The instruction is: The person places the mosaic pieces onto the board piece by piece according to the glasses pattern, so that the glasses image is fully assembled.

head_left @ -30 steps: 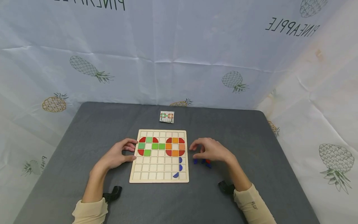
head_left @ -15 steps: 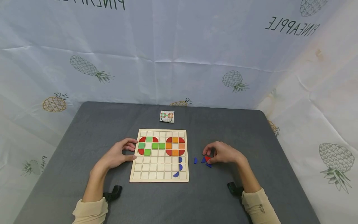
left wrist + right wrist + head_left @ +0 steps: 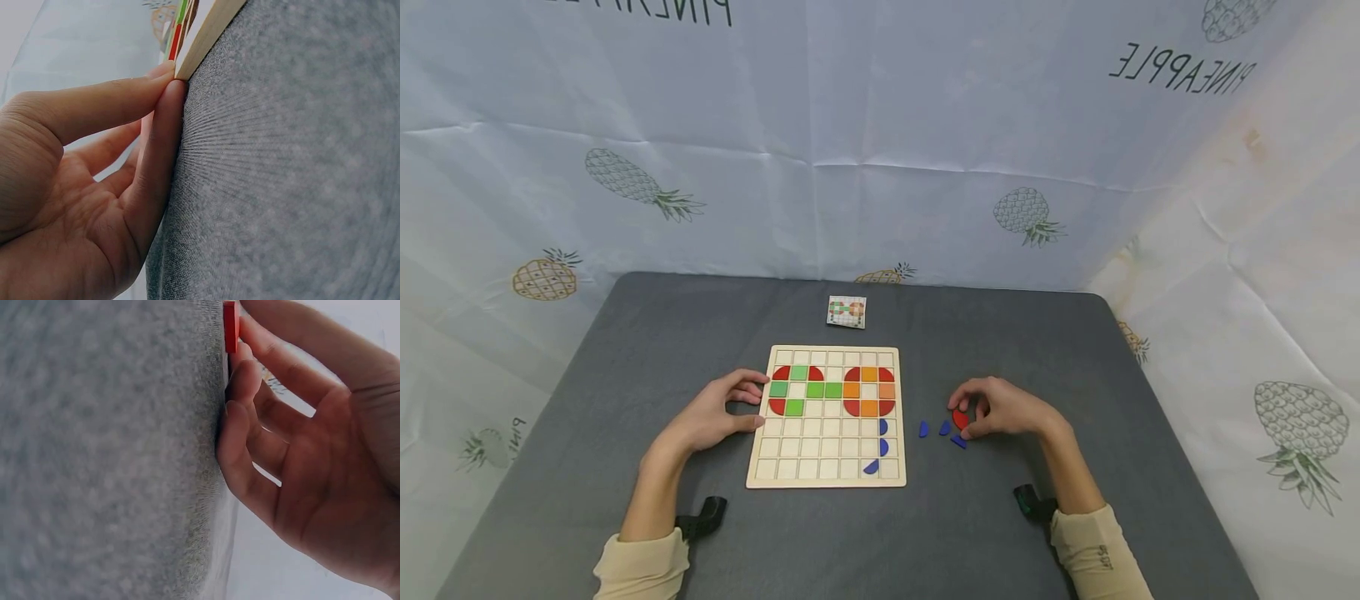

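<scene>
My left hand (image 3: 715, 417) rests at the left edge of a light wooden grid board (image 3: 812, 450), its thumb and a fingertip touching the rim. Red, green and orange pieces fill several squares in the upper half of the board; blue rounded pieces (image 3: 883, 447) lie in its lower right. To the right of the board, my right hand (image 3: 1003, 408) pinches a red piece with a rounded edge (image 3: 960, 418) between thumb and fingers, close to the table. In the right wrist view this red piece (image 3: 231, 326) shows edge-on; the fingers partly hide it.
Loose blue pieces (image 3: 944, 428) lie on the grey table (image 3: 820, 550) between the board and my right hand. A small patterned card (image 3: 846, 312) lies behind the board. A white pineapple-print curtain (image 3: 850, 217) hangs beyond the table's far edge.
My right hand has moved right, away from the board's edge, and come down onto the red piece, shifting it slightly. The left hand and the board stay in place.
</scene>
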The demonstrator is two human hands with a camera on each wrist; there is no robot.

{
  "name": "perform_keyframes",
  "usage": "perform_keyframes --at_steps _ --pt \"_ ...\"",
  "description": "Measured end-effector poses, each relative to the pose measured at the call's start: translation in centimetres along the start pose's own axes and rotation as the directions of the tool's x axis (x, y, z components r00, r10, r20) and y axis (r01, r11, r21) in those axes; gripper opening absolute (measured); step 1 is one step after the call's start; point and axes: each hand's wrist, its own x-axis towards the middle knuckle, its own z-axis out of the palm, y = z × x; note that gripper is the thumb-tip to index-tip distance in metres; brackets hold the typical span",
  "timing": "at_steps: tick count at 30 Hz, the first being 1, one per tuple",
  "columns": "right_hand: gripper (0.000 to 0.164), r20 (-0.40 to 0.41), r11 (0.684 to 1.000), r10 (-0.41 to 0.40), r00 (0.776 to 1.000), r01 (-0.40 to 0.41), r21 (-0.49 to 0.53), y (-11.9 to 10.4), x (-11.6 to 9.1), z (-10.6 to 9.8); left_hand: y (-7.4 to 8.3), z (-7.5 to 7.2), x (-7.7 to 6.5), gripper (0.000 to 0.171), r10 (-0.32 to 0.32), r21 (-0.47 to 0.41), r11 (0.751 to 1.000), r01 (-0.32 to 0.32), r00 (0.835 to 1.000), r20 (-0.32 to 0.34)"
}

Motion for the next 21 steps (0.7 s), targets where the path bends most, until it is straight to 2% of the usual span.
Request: perform_keyframes --at_steps 21 --pt "0.031 -0.016 1.0 0.01 1.0 -0.01 -0.02 0.2 -0.07 0.14 0.33 0.17 -0.13 0.064 -0.004 -0.008 1.0 0.004 1.0 -0.003"
